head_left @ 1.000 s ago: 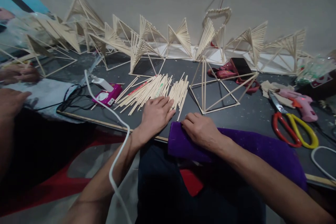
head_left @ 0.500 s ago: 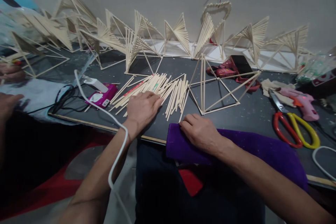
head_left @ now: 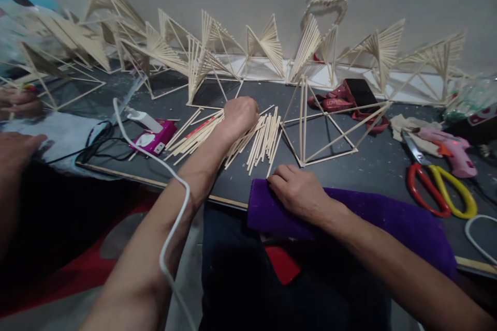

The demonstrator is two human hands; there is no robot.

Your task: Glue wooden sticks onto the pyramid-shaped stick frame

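My left hand [head_left: 241, 114], its fingers curled closed, is at the far side of a loose pile of thin wooden sticks [head_left: 266, 139]. Whatever those fingers hold is hidden behind the knuckles. On the folded purple cloth [head_left: 357, 204] at the table's front edge rests my right hand [head_left: 297, 189], with bent fingers pressed together; I cannot make out anything between them. Just beyond the right hand stands an open stick frame [head_left: 303, 124] with a square base and slanting struts.
Several finished stick models [head_left: 266, 44] line the wall. To the right lie scissors [head_left: 429, 181], a pink glue gun [head_left: 454, 150] and a dark phone [head_left: 360, 94]. A purple power socket [head_left: 157, 139] trails a white cable across my left forearm. Another person's hand [head_left: 19, 103] is at far left.
My left hand has moved away from me and to the right, from the near side of the stick pile to its far side. The right hand has stayed on the cloth.
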